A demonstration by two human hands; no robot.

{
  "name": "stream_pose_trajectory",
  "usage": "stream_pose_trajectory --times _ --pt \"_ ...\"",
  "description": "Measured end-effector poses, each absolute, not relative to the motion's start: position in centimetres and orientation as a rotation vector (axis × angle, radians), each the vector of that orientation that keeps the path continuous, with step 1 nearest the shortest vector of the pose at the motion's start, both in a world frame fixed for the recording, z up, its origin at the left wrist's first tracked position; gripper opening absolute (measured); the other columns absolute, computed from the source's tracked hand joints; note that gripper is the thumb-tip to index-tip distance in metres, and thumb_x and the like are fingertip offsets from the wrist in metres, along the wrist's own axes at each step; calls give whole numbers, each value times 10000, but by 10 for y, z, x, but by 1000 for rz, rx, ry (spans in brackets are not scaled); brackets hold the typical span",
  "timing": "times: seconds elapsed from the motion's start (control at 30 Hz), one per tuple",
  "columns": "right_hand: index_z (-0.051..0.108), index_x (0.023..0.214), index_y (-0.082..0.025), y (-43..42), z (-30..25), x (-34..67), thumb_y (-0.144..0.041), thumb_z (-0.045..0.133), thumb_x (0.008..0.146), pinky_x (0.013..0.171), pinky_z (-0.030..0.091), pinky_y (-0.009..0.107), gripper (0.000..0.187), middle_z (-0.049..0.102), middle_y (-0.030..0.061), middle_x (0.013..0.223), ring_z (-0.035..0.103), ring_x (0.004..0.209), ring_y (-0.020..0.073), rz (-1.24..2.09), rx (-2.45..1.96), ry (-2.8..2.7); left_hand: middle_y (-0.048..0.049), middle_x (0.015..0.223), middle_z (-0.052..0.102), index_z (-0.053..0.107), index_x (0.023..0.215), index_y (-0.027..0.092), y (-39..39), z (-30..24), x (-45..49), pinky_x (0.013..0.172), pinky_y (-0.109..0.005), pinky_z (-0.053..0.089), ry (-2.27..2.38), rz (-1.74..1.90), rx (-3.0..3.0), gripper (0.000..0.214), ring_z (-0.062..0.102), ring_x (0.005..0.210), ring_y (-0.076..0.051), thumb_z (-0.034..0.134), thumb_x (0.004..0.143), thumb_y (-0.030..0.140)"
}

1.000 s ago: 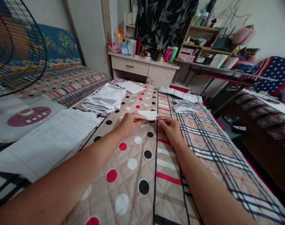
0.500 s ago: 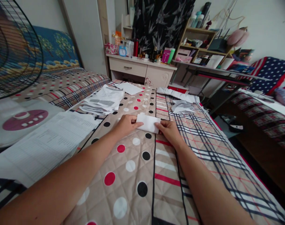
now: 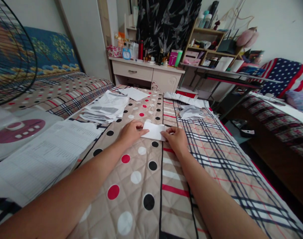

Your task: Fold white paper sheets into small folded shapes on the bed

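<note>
Two hands, one paper: the left hand (image 3: 131, 134) and the right hand (image 3: 177, 138) meet at opposite ends of a small white paper (image 3: 154, 131); clock directions are read with twelve toward the top of the view.
White paper, place: on or just above the quilted cover (image 3: 153, 179), between the hands (contact with the cloth cannot be told).
White paper, long axis: roughly from nine to three o'clock, its right end dipping slightly toward four; the short sides face the two hands.
Left grip: thumb and fingers brought together on the left end, thumb tip on the upper face; from this grip the paper extends toward three o'clock.
Right grip: thumb and forefinger pinched on the right end, so that the paper extends toward nine; its remaining fingers are curled and partly hidden.
Nearer hand: neither, since both touch the paper; the relation that matters is the free span between the two thumbs, along the long axis.
Layers: more than one edge seems to show at the right end (folded or merely stacked, too small to tell).
Surrounding papers, from the white paper: a thick paper stack (image 3: 108, 104) at ten o'clock, a loose white sheet (image 3: 137, 94) at eleven, a small paper pile (image 3: 189, 112) at two, and printed sheets (image 3: 49, 149) just below nine.
</note>
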State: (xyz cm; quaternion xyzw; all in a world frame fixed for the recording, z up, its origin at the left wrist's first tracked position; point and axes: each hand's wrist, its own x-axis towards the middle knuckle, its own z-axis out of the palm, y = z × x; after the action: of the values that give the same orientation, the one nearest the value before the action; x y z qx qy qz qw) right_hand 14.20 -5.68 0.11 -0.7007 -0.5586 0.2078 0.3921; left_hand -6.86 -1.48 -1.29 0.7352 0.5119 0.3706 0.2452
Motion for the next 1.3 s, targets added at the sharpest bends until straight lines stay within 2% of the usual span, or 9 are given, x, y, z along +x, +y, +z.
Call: stream_pose_trajectory --times 0.17,0.3,0.33,0.43,0.5,0.67,0.87,1.13,1.3 --pt "557 607 -198 -56 -2 138 -393 791 602 492 360 254 304 554 -28 538 471 485 111 852 -1341 -1118 -54 847 716 706 773 148 -14 -14 -67 712 -276 485 1119 1178 1587 305 633 769 -179 747 691 439" --pt "557 583 -189 -57 -1 135 -369 820 567 499 383 248 319 559 -35 548 480 490 101 912 -1188 -1035 -107 1117 691 737 811 145 -19 -8 -65 800 -289 491 997 1325 1421 346 634 953 -208 811 626 428" --pt "561 582 -186 -57 0 135 -362 821 569 503 384 247 313 563 -34 552 482 495 100 913 -1171 -1036 -111 1127 688 741 816 143 -20 -6 -65 805 -293 492 970 1318 1379 365 635 954 -211 828 602 426" --pt "577 588 -179 -56 -1 136 -339 819 579 517 376 242 291 569 -30 565 481 515 98 908 -1139 -1061 -69 879 719 732 784 137 -22 -2 -65 717 -282 495 900 1223 1253 384 636 763 -172 855 560 424" --pt "580 591 -177 -55 -1 136 -333 817 583 523 368 240 284 567 -29 579 474 530 97 896 -1134 -1080 -22 736 681 708 732 140 -22 -1 -66 647 -259 481 876 1197 1212 348 601 659 -137 854 570 411" --pt "589 607 -179 -56 -2 136 -345 808 594 532 362 235 274 571 -26 616 465 570 103 863 -1148 -1140 -1 681 642 681 695 133 -21 -5 -65 597 -238 463 889 1211 1207 325 573 612 -116 846 585 391" --pt "681 729 -169 -55 -6 137 -451 704 718 520 363 241 283 592 -16 631 464 549 109 924 -1137 -1097 -12 705 677 707 718 139 -23 -3 -63 619 -228 456 888 1189 1238 330 579 621 -115 853 561 389" --pt "614 591 -163 -61 2 134 -385 774 641 489 299 237 278 528 -36 539 397 498 87 863 -1204 -1085 -15 715 688 738 754 133 -26 -3 -62 584 -226 426 1023 1330 1421 309 573 635 -135 770 669 429" --pt "583 585 -172 -62 4 133 -368 791 619 460 266 237 288 513 -48 514 371 464 76 862 -1229 -1077 -41 813 730 764 829 141 -23 -7 -64 646 -245 462 1090 1464 1430 315 615 715 -161 751 701 429"
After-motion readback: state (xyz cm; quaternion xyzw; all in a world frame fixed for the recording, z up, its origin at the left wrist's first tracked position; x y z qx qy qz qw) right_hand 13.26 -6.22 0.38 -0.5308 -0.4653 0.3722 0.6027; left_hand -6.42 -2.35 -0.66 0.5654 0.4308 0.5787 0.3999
